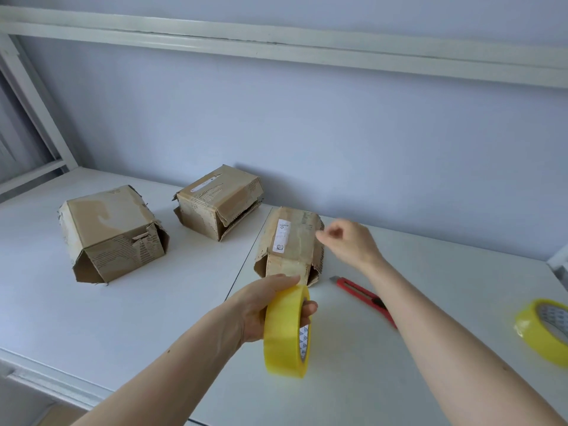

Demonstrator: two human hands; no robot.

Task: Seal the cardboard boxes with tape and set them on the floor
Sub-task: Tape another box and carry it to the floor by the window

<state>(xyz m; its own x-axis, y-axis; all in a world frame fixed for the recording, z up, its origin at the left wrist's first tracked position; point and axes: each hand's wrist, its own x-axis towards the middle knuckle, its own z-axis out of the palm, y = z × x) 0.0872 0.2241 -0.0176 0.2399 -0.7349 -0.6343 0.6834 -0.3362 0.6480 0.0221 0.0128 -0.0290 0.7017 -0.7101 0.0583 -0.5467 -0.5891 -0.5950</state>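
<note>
Three worn cardboard boxes lie on the white table [153, 302]: a left box [110, 233], a back box [219, 199] and a narrow right box [290, 241] with a white label. Their end flaps hang loose. My left hand [264, 305] grips a yellow tape roll [287, 332] upright, just in front of the narrow box. My right hand [350, 241] hovers beside that box's right edge with thumb and fingers loosely pinched; whether it holds a clear tape end I cannot tell.
A red utility knife [362, 295] lies on the table to the right of the narrow box, partly under my right forearm. A second yellow tape roll [545, 330] lies flat near the right edge. A pale wall stands close behind the boxes.
</note>
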